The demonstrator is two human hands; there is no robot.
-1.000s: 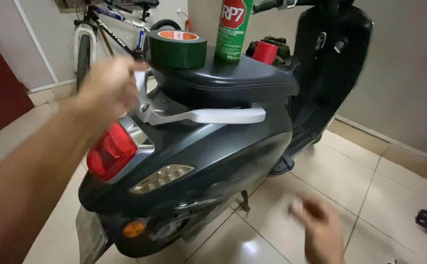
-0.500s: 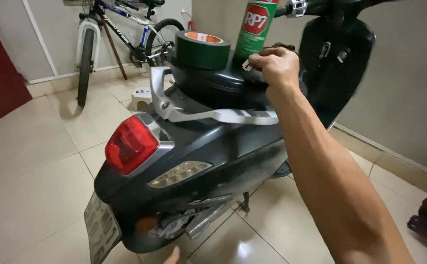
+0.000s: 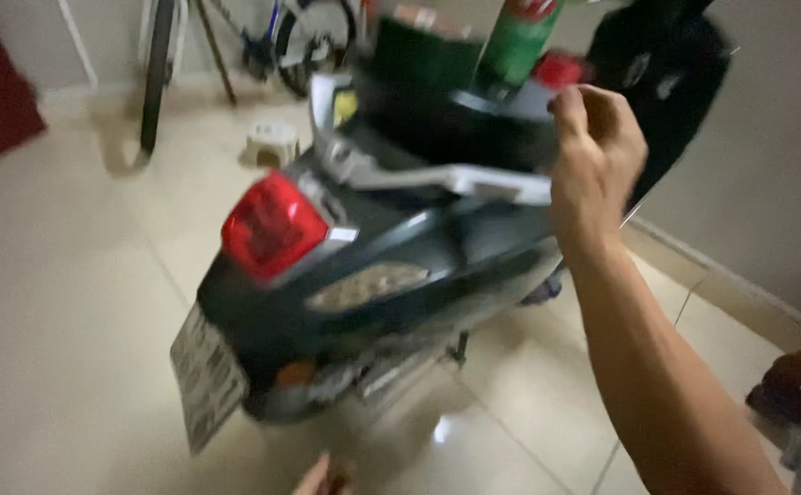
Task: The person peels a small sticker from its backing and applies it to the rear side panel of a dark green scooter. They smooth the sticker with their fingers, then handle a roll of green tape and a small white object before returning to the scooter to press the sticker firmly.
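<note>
Right hand (image 3: 597,151) curled loosely, holding nothing visible, beside small red cap (image 3: 561,69), green spray can (image 3: 517,41), glossy dark scooter (image 3: 400,266), left hand (image 3: 322,477) barely showing, grip unclear.

Dark grey scooter (image 3: 437,247), red tail light (image 3: 272,225), green spray can (image 3: 515,41), red cap (image 3: 561,69)

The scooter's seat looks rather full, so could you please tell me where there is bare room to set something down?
The seat is crowded: tape roll, green spray can and red cap fill it, with the right hand beside them. Free patches: the tiled floor left of the tail light, up to the small white stool, and the tiles between scooter and right wall.
</note>
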